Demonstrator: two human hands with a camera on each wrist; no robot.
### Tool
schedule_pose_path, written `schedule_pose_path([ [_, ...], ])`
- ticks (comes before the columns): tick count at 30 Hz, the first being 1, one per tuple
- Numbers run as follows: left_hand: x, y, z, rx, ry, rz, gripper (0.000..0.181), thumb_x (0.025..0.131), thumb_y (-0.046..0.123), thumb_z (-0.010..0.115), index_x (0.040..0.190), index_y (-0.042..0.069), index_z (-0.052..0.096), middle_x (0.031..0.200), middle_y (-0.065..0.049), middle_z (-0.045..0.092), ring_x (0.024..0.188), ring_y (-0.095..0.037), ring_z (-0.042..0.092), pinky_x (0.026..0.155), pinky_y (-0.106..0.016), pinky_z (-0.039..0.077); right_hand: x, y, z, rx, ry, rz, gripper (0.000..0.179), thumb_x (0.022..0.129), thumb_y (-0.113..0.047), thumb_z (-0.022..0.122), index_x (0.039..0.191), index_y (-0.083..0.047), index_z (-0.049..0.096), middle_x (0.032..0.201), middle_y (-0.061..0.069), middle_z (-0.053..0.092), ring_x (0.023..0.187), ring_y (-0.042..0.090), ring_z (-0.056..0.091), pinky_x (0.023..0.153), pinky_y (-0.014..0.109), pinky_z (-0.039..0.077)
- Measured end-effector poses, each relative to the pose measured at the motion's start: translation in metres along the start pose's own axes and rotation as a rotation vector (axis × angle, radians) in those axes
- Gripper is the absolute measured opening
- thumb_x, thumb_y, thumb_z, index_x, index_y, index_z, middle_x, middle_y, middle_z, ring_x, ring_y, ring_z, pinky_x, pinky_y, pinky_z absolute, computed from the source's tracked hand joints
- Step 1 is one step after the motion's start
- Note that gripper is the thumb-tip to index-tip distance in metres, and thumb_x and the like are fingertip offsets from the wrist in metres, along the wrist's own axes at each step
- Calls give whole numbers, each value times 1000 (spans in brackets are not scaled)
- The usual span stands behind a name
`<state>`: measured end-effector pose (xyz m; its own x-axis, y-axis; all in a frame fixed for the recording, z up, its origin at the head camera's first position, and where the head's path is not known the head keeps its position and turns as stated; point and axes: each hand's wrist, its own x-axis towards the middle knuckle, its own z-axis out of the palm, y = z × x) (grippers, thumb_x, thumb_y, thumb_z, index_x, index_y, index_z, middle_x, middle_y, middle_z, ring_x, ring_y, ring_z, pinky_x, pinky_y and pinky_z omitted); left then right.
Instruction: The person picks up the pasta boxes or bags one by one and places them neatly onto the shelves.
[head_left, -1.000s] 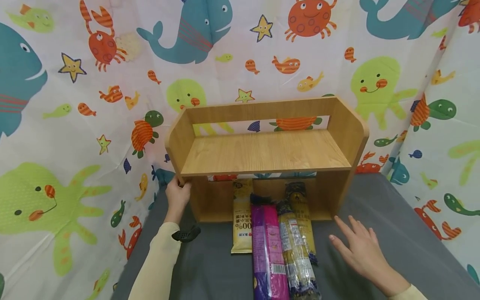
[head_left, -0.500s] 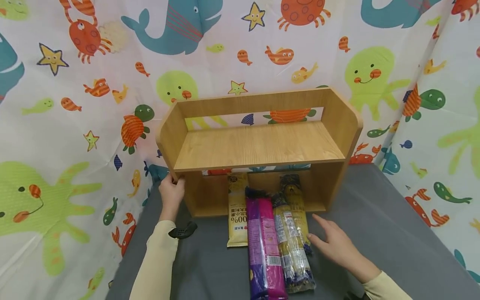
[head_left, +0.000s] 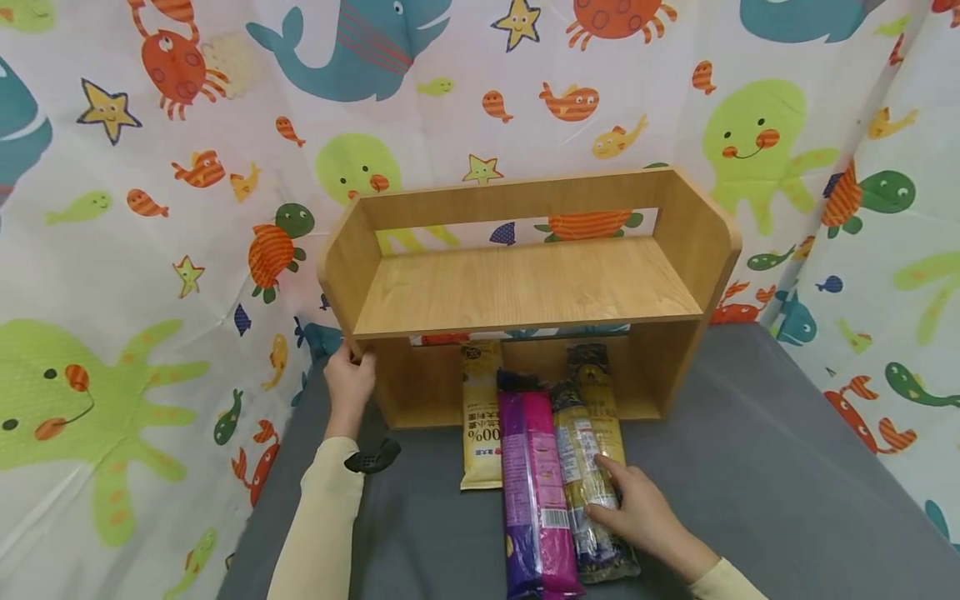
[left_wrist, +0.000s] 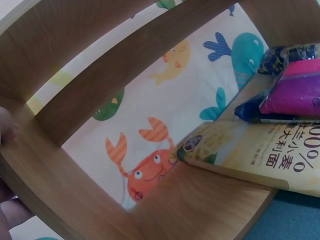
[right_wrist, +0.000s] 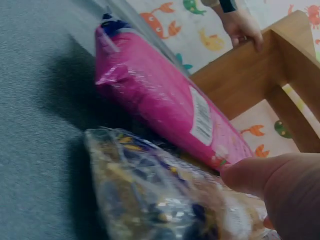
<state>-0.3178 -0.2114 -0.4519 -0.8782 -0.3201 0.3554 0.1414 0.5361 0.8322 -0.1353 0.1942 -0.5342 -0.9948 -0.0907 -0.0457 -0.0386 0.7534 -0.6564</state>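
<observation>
My left hand (head_left: 351, 385) grips the left side panel of a two-tier wooden shelf (head_left: 517, 283), thumb inside and fingers outside. My right hand (head_left: 641, 510) is over a clear-wrapped pasta packet (head_left: 579, 467), its index finger and thumb extended across the wrapper. In the right wrist view the thumb (right_wrist: 250, 175) lies over this packet, close to a pink and purple packet (right_wrist: 160, 95). That pink packet lies just left of the clear one in the head view. A yellow pasta bag (head_left: 482, 425) and another golden packet (head_left: 600, 392) reach into the lower tier.
A grey tabletop (head_left: 757, 467) carries the shelf and packets. Behind and at both sides hangs a white curtain (head_left: 435, 150) printed with sea animals. The packets' near ends stick out in front of the shelf.
My right hand has moved left from beside the shelf's front right corner onto the clear-wrapped packet. The left hand keeps its grip on the shelf. The head view has shifted slightly.
</observation>
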Motion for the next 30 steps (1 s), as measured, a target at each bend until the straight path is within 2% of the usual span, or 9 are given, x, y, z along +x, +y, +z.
schedule_pose_path([
  [5, 1, 1, 3, 6, -4, 7, 32, 97, 17, 59, 122, -2, 66, 120, -28, 71, 105, -45, 71, 84, -59, 57, -6, 0, 6, 38, 17, 32, 85, 71, -29, 89, 144, -6, 54, 91, 7, 63, 83, 18, 56, 66, 36, 45],
  [9, 0, 0, 3, 0, 3, -11, 32, 97, 16, 59, 123, -1, 66, 121, -27, 71, 106, -45, 71, 86, -59, 57, -6, 2, 10, 98, 34, 34, 87, 70, -22, 90, 146, -6, 52, 112, 20, 69, 96, 30, 66, 76, 46, 53],
  [12, 0, -1, 3, -2, 6, -24, 34, 97, 16, 59, 125, -1, 65, 123, -28, 70, 108, -46, 70, 88, -59, 56, -4, 4, 11, 188, 25, 25, 89, 70, -13, 89, 148, -4, 49, 132, 30, 63, 106, 42, 67, 81, 47, 56],
  [18, 2, -1, 3, 16, 7, -14, 35, 98, 17, 58, 126, -2, 65, 123, -28, 70, 108, -46, 70, 88, -59, 56, 2, 17, 11, 437, -94, -22, 95, 74, 3, 81, 155, 3, 32, 131, 41, 56, 96, 32, 70, 68, 30, 56],
  [20, 2, -1, 2, 15, 9, -12, 34, 98, 17, 58, 125, -2, 65, 123, -28, 70, 108, -45, 70, 87, -58, 56, 3, 22, 10, 497, -136, -51, 96, 75, 5, 79, 156, 6, 27, 134, 45, 51, 99, 36, 70, 67, 29, 57],
  [22, 2, -1, 3, 18, 7, -8, 34, 98, 17, 58, 125, -2, 65, 122, -28, 70, 108, -45, 70, 87, -58, 56, 1, 24, 10, 532, -137, -72, 95, 75, 6, 78, 155, 8, 28, 142, 48, 42, 109, 49, 65, 65, 30, 57],
  [24, 1, -3, 3, 16, 7, -5, 34, 98, 17, 58, 125, -2, 65, 122, -28, 70, 108, -45, 70, 87, -58, 56, -1, 26, 9, 561, -125, -78, 92, 76, 7, 77, 155, 8, 29, 150, 47, 32, 114, 52, 62, 61, 30, 57],
  [26, 1, -4, 3, 14, 9, -3, 34, 98, 18, 58, 125, -2, 64, 123, -28, 70, 108, -45, 70, 87, -58, 56, -4, 27, 8, 569, -104, -75, 90, 76, 8, 76, 153, 10, 31, 150, 47, 32, 103, 47, 67, 58, 29, 56],
  [30, 1, -4, 4, 4, 15, 0, 35, 98, 18, 59, 127, -1, 64, 124, -28, 70, 109, -46, 70, 88, -59, 56, -8, 25, 1, 588, -79, -1, 84, 80, 7, 74, 153, 8, 35, 156, 40, 30, 122, 54, 57, 52, 28, 50],
])
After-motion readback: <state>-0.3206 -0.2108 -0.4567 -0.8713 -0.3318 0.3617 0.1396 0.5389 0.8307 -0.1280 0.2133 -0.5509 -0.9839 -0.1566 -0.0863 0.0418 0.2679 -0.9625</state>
